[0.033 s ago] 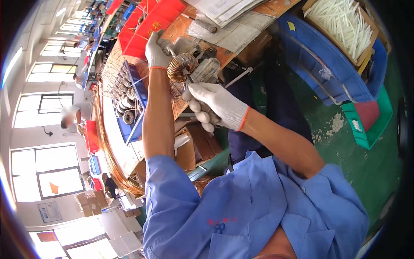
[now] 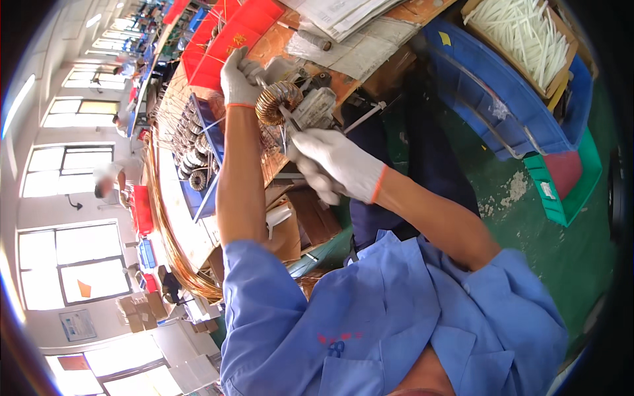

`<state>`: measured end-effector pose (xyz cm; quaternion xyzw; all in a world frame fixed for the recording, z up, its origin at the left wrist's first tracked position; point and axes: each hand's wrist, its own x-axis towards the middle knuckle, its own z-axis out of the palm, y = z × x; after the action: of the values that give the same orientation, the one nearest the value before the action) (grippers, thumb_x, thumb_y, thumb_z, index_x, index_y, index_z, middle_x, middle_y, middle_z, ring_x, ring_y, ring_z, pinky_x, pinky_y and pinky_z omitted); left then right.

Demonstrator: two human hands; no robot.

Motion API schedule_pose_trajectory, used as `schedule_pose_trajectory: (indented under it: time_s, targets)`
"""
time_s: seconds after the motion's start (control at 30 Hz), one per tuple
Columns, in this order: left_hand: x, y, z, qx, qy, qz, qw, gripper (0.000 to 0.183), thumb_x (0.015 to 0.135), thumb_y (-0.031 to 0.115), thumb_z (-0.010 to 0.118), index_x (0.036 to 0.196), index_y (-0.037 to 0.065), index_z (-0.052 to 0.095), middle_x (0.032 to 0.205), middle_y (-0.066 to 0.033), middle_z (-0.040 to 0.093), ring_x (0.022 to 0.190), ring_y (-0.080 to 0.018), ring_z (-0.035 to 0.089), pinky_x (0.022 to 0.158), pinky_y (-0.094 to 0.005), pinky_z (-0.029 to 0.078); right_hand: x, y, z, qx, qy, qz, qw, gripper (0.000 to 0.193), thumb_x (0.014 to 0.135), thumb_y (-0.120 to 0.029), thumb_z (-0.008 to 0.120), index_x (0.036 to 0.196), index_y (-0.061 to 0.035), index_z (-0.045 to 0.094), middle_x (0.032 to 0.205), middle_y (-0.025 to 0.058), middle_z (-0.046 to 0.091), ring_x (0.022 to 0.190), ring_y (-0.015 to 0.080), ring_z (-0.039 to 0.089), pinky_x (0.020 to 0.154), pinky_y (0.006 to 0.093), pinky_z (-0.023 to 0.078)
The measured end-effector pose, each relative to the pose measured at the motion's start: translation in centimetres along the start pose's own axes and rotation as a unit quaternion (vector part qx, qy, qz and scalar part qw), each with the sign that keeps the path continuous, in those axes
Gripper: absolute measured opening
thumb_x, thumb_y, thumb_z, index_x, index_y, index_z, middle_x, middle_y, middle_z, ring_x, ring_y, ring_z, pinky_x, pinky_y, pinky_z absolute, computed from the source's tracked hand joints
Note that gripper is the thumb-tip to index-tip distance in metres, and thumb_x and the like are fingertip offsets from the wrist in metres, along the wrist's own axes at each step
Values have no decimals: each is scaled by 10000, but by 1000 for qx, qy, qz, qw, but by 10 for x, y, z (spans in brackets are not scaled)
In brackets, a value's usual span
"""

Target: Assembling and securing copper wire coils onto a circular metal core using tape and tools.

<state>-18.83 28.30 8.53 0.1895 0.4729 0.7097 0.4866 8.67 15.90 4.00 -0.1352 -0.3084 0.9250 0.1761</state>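
A ring-shaped coil (image 2: pixel 269 105) wound with copper wire stands at the near table edge, against a grey metal fixture (image 2: pixel 317 109). My left hand (image 2: pixel 236 80), in a white glove with grey fingertips, is closed at the coil's far left side; what it grips is hidden. My right hand (image 2: pixel 340 162), gloved likewise, is closed around a slim metal tool (image 2: pixel 288 120) whose tip reaches the coil's opening. The tool's handle is hidden in the fist, so its exact kind does not show.
Several wound rings (image 2: pixel 197 148) fill a blue tray on the left, beside a long copper wire bundle (image 2: pixel 162 224). A red bin (image 2: pixel 231 39), papers (image 2: pixel 337 14) and a grey-handled tool (image 2: pixel 314 38) lie beyond. White tubes (image 2: pixel 522 39) fill a box over a blue crate (image 2: pixel 475 86) at right.
My right hand has shifted slightly and its fingers have closed more, with the metal tool turned against the coil. My left hand and the coil stay nearly in place.
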Motion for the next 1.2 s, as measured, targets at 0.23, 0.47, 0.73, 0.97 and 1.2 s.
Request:
schedule_pose_trajectory:
  time_s: [0.23, 0.47, 0.73, 0.97, 1.2]
  targets:
    - [-24, 59, -19, 125, 126, 65, 982, 274, 996, 214, 740, 824, 68, 585, 743, -70, 565, 669, -240, 572, 653, -417, 542, -129, 24, 8, 9, 17, 28, 999, 309, 1152, -293, 419, 1038, -30, 536, 604, -14, 460, 386, 89, 406, 359, 292, 289]
    - [-161, -14, 16, 628, 81, 640, 436, 554, 877, 174, 802, 1346, -39, 598, 912, -157, 704, 893, -263, 690, 844, -383, 582, -274, 19, -10, -73, -127, 147, 978, 190, 1108, -231, 547, 1108, -52, 609, 636, 1, 514, 579, 89, 553, 536, 259, 417]
    - [-166, 9, 106, 507, -98, 260, 816, 494, 1116, 414, 546, 1146, -51, 711, 620, 53, 421, 505, -31, 386, 434, -240, 283, -249, 0, -36, -294, -260, -63, 918, 151, 1050, -171, 651, 1125, -40, 642, 742, 58, 677, 643, 146, 658, 602, 326, 505]
    - [-27, 28, 51, 203, 16, 171, 964, 473, 1148, 400, 468, 1119, -37, 646, 642, 61, 266, 520, -72, 242, 452, -250, 230, -85, -6, 9, 66, -27, 83, 994, 329, 1124, -287, 423, 1046, -10, 581, 609, 11, 508, 406, 120, 503, 381, 293, 392]
    - [6, -9, -3, 57, 34, 31, 997, 507, 1150, 491, 386, 1202, 15, 551, 667, 38, 315, 504, -102, 272, 432, -281, 247, -41, 28, 42, 135, 26, 89, 987, 374, 1150, -358, 432, 1068, -28, 588, 728, 18, 600, 467, 116, 603, 348, 283, 424]
